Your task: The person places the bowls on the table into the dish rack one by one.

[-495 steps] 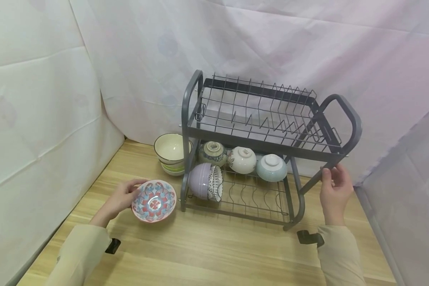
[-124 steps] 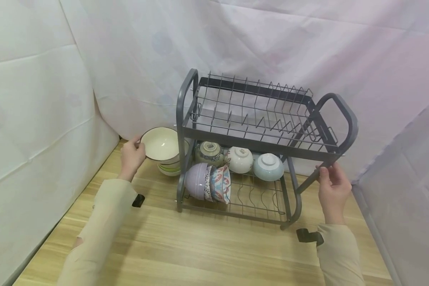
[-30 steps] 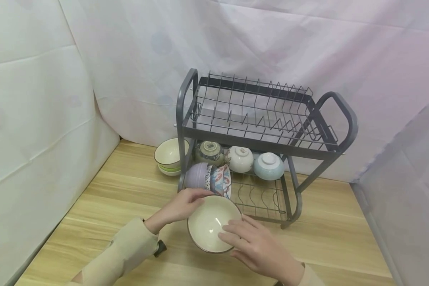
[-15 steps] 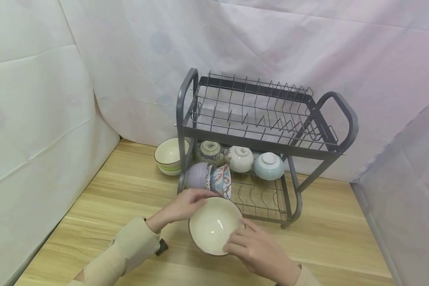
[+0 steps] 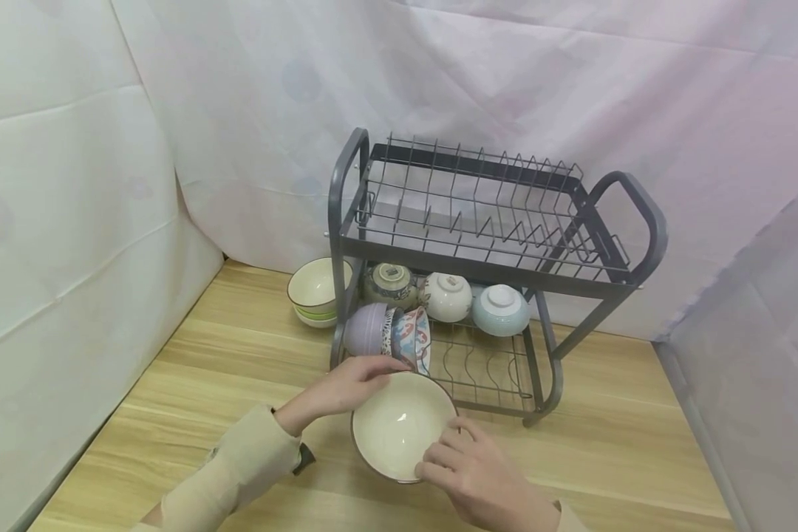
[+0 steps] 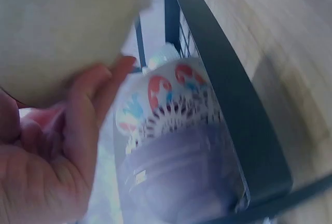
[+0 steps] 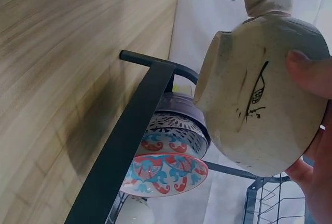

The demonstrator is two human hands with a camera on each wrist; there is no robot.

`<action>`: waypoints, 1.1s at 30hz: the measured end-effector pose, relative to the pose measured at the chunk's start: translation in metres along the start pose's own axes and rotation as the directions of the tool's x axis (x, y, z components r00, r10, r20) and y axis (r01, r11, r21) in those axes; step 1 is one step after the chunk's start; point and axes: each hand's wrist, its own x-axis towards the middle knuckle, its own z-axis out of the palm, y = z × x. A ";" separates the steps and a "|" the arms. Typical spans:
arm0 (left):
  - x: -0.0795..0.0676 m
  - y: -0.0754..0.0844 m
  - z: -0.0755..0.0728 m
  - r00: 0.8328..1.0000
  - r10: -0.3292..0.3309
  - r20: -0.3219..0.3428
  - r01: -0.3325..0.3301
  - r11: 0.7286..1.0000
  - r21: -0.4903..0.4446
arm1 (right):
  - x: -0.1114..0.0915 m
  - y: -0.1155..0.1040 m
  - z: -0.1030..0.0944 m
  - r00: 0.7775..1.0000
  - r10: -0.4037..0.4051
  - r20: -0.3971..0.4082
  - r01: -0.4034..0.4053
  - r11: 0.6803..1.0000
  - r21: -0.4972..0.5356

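Observation:
A cream bowl with a dark rim (image 5: 395, 425) is held tilted in front of the dish rack, its inside facing up towards the head camera. My left hand (image 5: 349, 384) grips its upper left rim. My right hand (image 5: 472, 469) holds the lower right rim with curled fingers; a small dark drawing marks the bowl's outside (image 7: 257, 94) in the right wrist view. Just behind it, on the rack's lower tier, a lilac bowl (image 5: 364, 330), a black-and-white patterned bowl (image 7: 179, 125) and a red-and-blue patterned bowl (image 5: 412, 336) lie nested on their sides.
The dark grey two-tier dish rack (image 5: 479, 262) stands on the wooden table (image 5: 239, 369). Upside-down bowls line its lower back: a patterned one (image 5: 391, 286), a white one (image 5: 447, 298) and a pale blue one (image 5: 502, 310). Left of it stands a bowl stack (image 5: 315, 288). White cloth (image 5: 239, 111) hangs around.
The red-and-blue bowl went from my left hand into the rack's nested row. My left hand took the cream bowl off the stack; my right hand left the rack leg and now holds it too.

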 end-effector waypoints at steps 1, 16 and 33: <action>-0.001 0.000 0.000 1.000 0.004 -0.005 -0.004 1.000 0.013 | 0.000 0.000 -0.001 1.000 0.002 0.000 -0.002 1.000 0.014; -0.006 0.001 -0.020 0.904 0.058 -0.423 -0.012 0.994 0.111 | -0.008 0.011 -0.010 0.984 0.161 -0.071 -0.132 0.944 0.302; -0.010 -0.046 -0.028 0.810 -0.064 -0.583 0.300 0.900 0.318 | -0.032 0.040 0.001 0.757 0.649 -0.081 -0.380 0.537 0.753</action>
